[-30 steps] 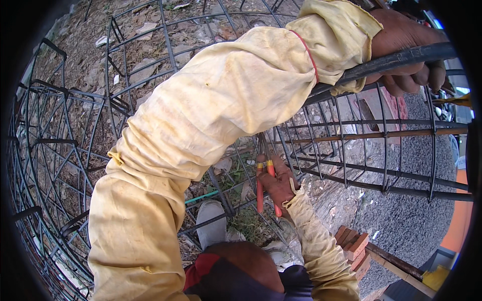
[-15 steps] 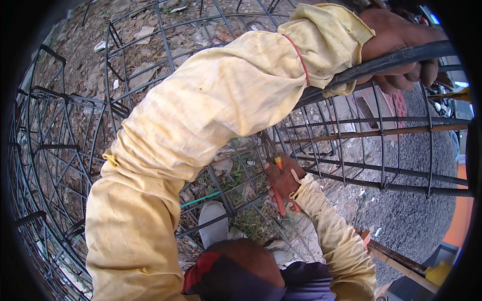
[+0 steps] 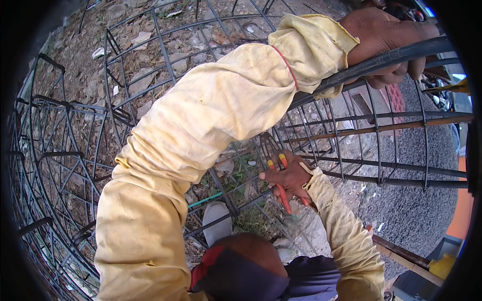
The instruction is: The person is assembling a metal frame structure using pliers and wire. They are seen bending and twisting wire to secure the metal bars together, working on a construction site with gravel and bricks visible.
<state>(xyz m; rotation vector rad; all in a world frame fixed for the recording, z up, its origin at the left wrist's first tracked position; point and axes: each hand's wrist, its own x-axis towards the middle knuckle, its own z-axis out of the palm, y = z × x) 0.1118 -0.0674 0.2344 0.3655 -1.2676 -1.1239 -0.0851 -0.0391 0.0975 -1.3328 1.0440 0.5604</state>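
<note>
My left arm, in a loose yellowish sleeve, reaches across to the upper right. There my left hand (image 3: pixel 384 42) is closed round a thick dark bar (image 3: pixel 401 51), its fingers curling underneath. Lower down, near the middle, my right hand (image 3: pixel 290 178) holds pliers (image 3: pixel 284 199) with red-orange handles and yellow collars. The thumb stretches out to the left, while the other fingers are partly hidden by the handles and the hand. The metal jaws point away among the thin bars of a steel rebar cage (image 3: pixel 379 145). Whether they grip anything cannot be made out.
More rebar cage (image 3: pixel 65 105) with bent bar ends fills the left side. Stony ground (image 3: pixel 145 70) shows through the bars, and a grey shoe (image 3: pixel 217 223) stands below. Dark gravel (image 3: pixel 416 220) is heaped on the right, near a wooden plank (image 3: pixel 409 271).
My right thumb has stretched out to the left, and both yellow collars of the pliers now show. My left hand keeps its hold on the bar; the whole view has shifted slightly.
</note>
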